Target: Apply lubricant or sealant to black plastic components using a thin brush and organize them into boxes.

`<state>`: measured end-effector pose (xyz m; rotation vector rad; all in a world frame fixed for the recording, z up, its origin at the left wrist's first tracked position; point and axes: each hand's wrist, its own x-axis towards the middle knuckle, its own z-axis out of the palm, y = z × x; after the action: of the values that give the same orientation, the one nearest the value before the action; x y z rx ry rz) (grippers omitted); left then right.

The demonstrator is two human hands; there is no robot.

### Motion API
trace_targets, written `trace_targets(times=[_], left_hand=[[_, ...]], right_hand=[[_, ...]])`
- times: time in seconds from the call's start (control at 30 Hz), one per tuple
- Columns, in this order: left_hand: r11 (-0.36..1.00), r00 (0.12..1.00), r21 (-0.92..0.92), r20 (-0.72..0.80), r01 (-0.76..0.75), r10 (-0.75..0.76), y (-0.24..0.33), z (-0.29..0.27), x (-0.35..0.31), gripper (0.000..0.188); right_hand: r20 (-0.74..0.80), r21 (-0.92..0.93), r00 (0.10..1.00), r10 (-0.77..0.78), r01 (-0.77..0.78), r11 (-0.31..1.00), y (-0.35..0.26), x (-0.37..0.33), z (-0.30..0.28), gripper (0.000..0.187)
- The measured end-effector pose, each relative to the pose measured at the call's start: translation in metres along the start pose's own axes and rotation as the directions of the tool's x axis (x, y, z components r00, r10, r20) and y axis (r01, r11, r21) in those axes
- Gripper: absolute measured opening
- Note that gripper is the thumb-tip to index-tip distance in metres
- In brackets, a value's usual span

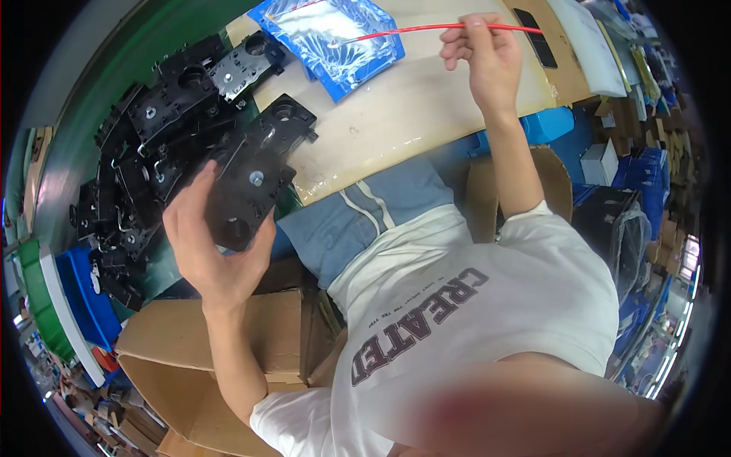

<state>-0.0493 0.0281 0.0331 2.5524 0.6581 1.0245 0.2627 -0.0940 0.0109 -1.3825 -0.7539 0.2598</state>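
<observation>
The left hand is closed around a black plastic part, flat and rectangular with a metal rivet at its middle, held up just off the edge of the pale workbench; the right hand pinches a thin red wire between its fingertips, the wire running left to a blue plastic bag lying on the bench; a heap of similar black parts lies beside the left hand; a cardboard box sits below it.
</observation>
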Motion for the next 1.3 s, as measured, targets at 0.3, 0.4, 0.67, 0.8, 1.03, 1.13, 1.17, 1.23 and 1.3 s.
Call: trace_targets(times=[0.3,0.4,0.67,0.8,1.03,1.13,1.17,1.23,1.3], left_hand=[[0.998,0.999,0.053,-0.030,0.041,-0.039,-0.002,-0.002,-0.001,0.063],[0.998,0.998,0.049,-0.055,0.028,-0.025,-0.003,-0.001,-0.001,0.064],[0.997,0.997,0.073,-0.068,0.035,-0.030,-0.005,-0.004,-0.001,0.066],[0.962,0.962,-0.112,-0.081,0.250,-0.259,-0.003,-0.012,-0.006,0.060],[0.322,0.842,-0.893,0.105,0.313,-0.529,-0.033,-0.046,-0.001,0.053],[0.066,0.919,-0.979,0.158,0.194,-0.361,-0.053,-0.056,-0.006,0.055],[-0.091,0.952,-0.985,0.165,0.146,-0.258,-0.059,-0.056,-0.009,0.056],[-0.249,0.976,-0.962,0.153,0.111,-0.153,-0.070,-0.057,-0.013,0.058],[-0.304,0.961,-0.946,0.185,0.116,-0.207,-0.078,-0.055,-0.016,0.054]], right_hand=[[0.239,0.415,0.968,0.072,-0.169,0.894,-0.001,-0.014,0.000,0.015],[0.345,0.537,0.937,0.058,-0.248,0.806,-0.001,-0.018,0.002,0.016],[0.389,0.650,0.919,0.066,-0.325,0.687,-0.010,-0.032,0.019,0.015],[0.340,0.688,0.934,0.105,-0.324,0.650,-0.009,-0.031,0.020,0.017],[0.278,0.792,0.948,0.154,-0.317,0.521,-0.003,-0.020,-0.004,0.021],[0.289,0.787,0.944,0.161,-0.330,0.521,0.003,-0.020,-0.009,0.021],[0.283,0.779,0.945,0.163,-0.326,0.536,0.005,-0.020,-0.009,0.021],[0.277,0.771,0.947,0.165,-0.322,0.550,0.009,-0.019,-0.007,0.021],[0.276,0.762,0.948,0.157,-0.316,0.565,0.011,-0.019,-0.005,0.021]])
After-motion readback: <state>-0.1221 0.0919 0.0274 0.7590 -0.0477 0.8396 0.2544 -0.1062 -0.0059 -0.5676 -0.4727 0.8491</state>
